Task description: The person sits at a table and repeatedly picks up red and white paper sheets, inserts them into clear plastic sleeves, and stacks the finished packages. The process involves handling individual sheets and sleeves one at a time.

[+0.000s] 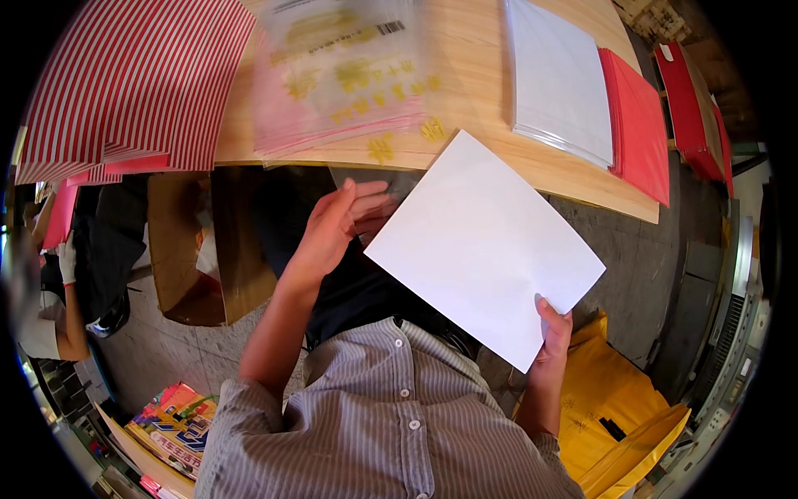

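A blank white sheet of paper or card (490, 245) is held tilted in front of my body, its top corner overlapping the table's near edge. My right hand (553, 334) grips its lower right part, thumb on the face and fingers behind. Beside the sheet's left corner is my left hand (341, 220), open, with fingers stretched toward the edge and slightly blurred; whether they touch it I cannot tell. Clear plastic bags (332, 91) with yellow marks lie stacked on the table beyond that hand. White sheets in clear wrapping (559, 83) lie to the right, next to red sheets (636, 125).
Red-and-white striped sheets (137, 83) cover the left of the wooden table (465, 66). An open cardboard box (187, 283) stands below. A yellow bag (611, 407) is low right; colourful printed packaging (174, 420) low left. A co-worker's gloved hand (66, 259) shows at far left.
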Tool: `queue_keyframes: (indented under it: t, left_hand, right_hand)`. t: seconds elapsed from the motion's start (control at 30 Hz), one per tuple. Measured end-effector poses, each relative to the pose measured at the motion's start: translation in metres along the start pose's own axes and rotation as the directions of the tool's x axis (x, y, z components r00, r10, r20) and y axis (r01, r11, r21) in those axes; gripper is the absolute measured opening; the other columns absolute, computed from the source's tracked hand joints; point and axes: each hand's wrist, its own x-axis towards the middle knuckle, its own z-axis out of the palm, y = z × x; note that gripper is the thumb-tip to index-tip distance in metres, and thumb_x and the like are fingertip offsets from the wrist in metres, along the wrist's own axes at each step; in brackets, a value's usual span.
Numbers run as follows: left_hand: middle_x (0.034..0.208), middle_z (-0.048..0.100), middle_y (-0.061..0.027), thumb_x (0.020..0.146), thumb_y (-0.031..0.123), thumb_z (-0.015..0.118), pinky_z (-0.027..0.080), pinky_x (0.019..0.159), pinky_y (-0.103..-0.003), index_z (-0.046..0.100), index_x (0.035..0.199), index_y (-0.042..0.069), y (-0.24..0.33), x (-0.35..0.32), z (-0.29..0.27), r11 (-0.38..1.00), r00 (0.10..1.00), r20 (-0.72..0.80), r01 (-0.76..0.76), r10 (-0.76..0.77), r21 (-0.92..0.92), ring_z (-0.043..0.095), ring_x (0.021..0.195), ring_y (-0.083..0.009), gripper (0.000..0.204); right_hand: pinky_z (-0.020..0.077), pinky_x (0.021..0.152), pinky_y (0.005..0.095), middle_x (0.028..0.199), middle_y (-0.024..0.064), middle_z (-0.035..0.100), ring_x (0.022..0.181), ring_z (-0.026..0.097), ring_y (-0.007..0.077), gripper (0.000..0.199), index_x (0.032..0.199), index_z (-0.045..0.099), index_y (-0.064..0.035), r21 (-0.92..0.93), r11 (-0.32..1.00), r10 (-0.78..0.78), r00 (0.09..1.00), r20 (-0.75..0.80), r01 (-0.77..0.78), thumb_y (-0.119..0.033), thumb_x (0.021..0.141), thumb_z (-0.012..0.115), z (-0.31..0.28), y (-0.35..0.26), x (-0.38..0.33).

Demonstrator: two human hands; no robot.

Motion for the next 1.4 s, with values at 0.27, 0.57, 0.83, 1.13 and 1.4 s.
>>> queue_keyframes:
  t: [0.27, 0.57, 0.83, 1.13, 1.4]
  left_hand:
    - [0.128, 0.062, -0.0222, 0.106, 0.043, 0.038, 0.047, 0.101, -0.041, 0.048, 0.135, -0.004, -0.004, -0.005, 0.035, 0.983, 0.991, -0.131, -0.044, 0.02, -0.176, 0.061, 0.118, -0.0301, 0.056]
    - [0.13, 0.06, -0.0236, 0.106, 0.042, 0.038, 0.046, 0.104, -0.039, 0.047, 0.133, -0.008, -0.026, -0.013, 0.038, 0.972, 0.971, -0.197, -0.167, 0.133, -0.164, 0.06, 0.119, -0.0297, 0.058]
    - [0.132, 0.058, -0.0225, 0.106, 0.04, 0.04, 0.043, 0.105, -0.037, 0.045, 0.135, -0.011, -0.043, -0.019, 0.039, 0.961, 0.967, -0.18, -0.211, 0.179, -0.181, 0.056, 0.123, -0.0264, 0.059]
    - [0.133, 0.057, -0.0255, 0.106, 0.043, 0.038, 0.045, 0.104, -0.037, 0.046, 0.134, -0.012, -0.029, -0.021, 0.041, 0.97, 0.977, -0.149, -0.176, 0.152, -0.168, 0.055, 0.126, -0.0294, 0.062]
    - [0.133, 0.057, -0.0221, 0.106, 0.042, 0.038, 0.046, 0.103, -0.038, 0.047, 0.133, -0.011, -0.038, -0.02, 0.033, 0.98, 0.975, -0.183, -0.152, 0.128, -0.125, 0.056, 0.125, -0.0269, 0.06]
  right_hand:
    - [0.0455, 0.097, 0.0382, 0.12, 0.0117, 0.062, 0.109, 0.06, 0.0268, 0.064, 0.133, 0.052, -0.0011, 0.013, 0.999, -0.034, 0.999, -0.041, 0.035, -0.005, 0.074, 0.076, -0.01, 0.005, -0.002]
    - [0.0448, 0.098, 0.0385, 0.12, 0.0126, 0.061, 0.11, 0.059, 0.0267, 0.063, 0.133, 0.05, 0.0001, 0.001, 0.997, -0.072, 0.997, -0.03, 0.072, -0.006, 0.076, 0.076, -0.021, 0.018, -0.004]
    - [0.0493, 0.093, 0.0391, 0.119, 0.0139, 0.062, 0.106, 0.062, 0.0272, 0.058, 0.131, 0.051, 0.0013, 0.031, 0.999, -0.039, 0.999, -0.03, 0.04, -0.004, 0.078, 0.073, -0.016, 0.017, -0.002]
    - [0.0512, 0.091, 0.0399, 0.118, 0.0153, 0.062, 0.105, 0.063, 0.0276, 0.057, 0.131, 0.051, 0.0019, 0.008, 0.998, -0.067, 0.997, -0.024, 0.068, -0.002, 0.079, 0.073, -0.016, 0.016, -0.002]
    - [0.0528, 0.089, 0.0392, 0.116, 0.0151, 0.063, 0.102, 0.064, 0.0271, 0.057, 0.13, 0.052, 0.0025, -0.025, 0.995, -0.098, 0.995, -0.023, 0.098, -0.004, 0.078, 0.074, -0.022, 0.021, 0.001]
